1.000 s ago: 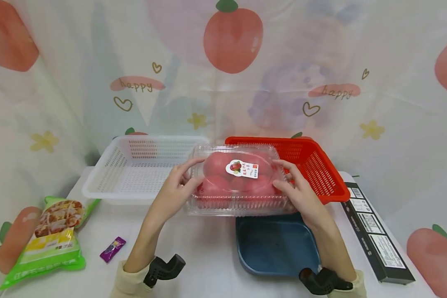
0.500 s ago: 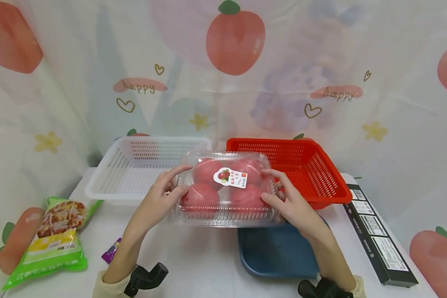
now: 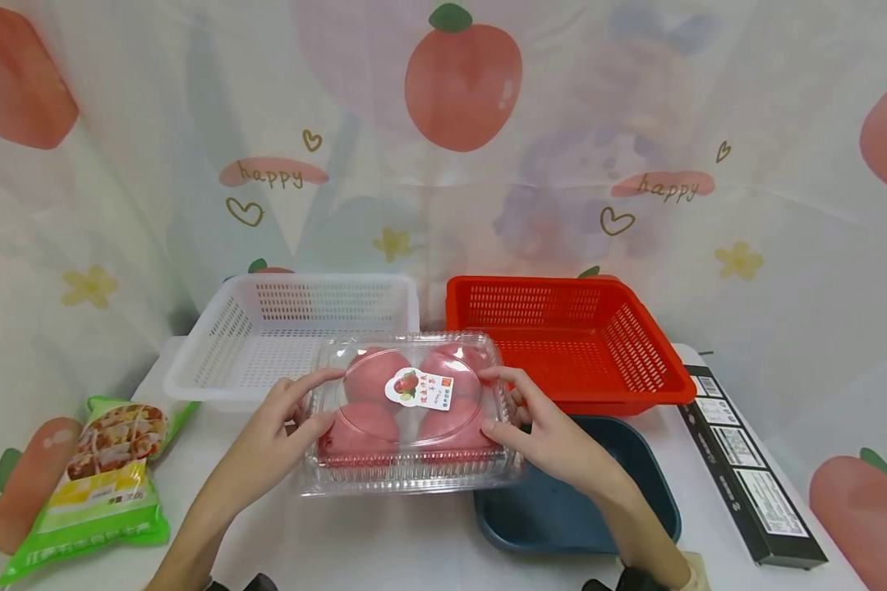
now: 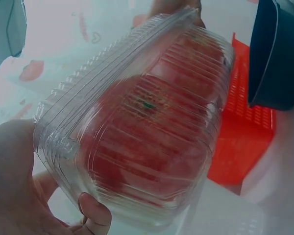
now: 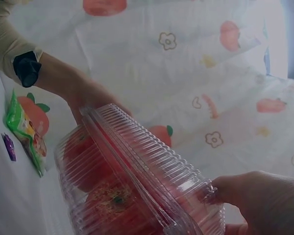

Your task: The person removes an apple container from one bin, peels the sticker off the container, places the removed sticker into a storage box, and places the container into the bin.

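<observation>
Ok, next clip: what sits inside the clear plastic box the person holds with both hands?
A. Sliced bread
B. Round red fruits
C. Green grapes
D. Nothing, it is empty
B. Through the lid of the clear plastic box, round red fruits show beneath a fruit sticker, while the left hand and the right hand grip its two ends above the table.

Left hand [image 4: 19, 191] grips one end of clear clamshell box [image 4: 137, 127] holding red tomatoes [image 4: 152, 132]. Red basket [image 4: 245, 132] and dark blue tray [image 4: 277, 54] lie beyond.
</observation>
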### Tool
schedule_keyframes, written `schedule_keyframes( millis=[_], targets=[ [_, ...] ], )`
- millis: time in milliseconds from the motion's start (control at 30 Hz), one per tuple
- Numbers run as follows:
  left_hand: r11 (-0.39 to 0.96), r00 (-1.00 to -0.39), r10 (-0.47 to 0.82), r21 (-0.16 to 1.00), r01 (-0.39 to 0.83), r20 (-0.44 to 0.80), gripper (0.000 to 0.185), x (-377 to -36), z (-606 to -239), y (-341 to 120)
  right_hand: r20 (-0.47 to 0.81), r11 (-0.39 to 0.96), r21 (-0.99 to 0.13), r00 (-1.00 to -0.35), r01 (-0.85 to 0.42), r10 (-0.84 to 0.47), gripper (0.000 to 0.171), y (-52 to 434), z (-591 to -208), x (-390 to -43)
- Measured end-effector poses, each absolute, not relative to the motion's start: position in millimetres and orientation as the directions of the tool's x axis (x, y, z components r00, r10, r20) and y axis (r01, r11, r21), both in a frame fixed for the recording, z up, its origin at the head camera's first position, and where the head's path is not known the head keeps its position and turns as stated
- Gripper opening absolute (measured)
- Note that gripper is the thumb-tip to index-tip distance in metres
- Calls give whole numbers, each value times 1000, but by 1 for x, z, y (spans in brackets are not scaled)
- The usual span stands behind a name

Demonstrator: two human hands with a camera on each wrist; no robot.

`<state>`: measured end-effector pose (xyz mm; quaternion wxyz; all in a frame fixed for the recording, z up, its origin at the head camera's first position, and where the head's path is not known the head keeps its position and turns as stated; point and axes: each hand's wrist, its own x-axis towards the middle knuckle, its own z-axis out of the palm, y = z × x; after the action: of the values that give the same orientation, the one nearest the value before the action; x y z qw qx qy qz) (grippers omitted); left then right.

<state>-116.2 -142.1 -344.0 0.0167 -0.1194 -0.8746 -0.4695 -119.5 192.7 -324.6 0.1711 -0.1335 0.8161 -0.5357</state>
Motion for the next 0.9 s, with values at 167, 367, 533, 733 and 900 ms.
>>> schedule_keyframes(
  millis=[167, 367, 533, 733, 900],
  targets=[
    [583, -974, 203, 787, 203, 101, 45, -106, -336, -149, -132, 386, -921, -885, -58, -446, 62, 188, -328, -115],
    [659, -973, 214, 722, 211, 90, 48, -97, -329, -154, -99, 411, -903, -875, -121, -474, 61, 187, -328, -111],
    [681, -966, 241, 693, 236, 92, 48, -91, -324, -156, -87, 446, -882, -879, -151, -470, 62, 186, -326, -107],
    [683, -963, 265, 695, 222, 48, 50, -91, -323, -160, -81, 475, -865, -889, -161, -451, 64, 183, -329, -104],
    [713, -957, 286, 657, 244, 45, 54, -91, -326, -163, -80, 522, -835, -900, -174, -428, 71, 178, -332, -102]
  ],
)
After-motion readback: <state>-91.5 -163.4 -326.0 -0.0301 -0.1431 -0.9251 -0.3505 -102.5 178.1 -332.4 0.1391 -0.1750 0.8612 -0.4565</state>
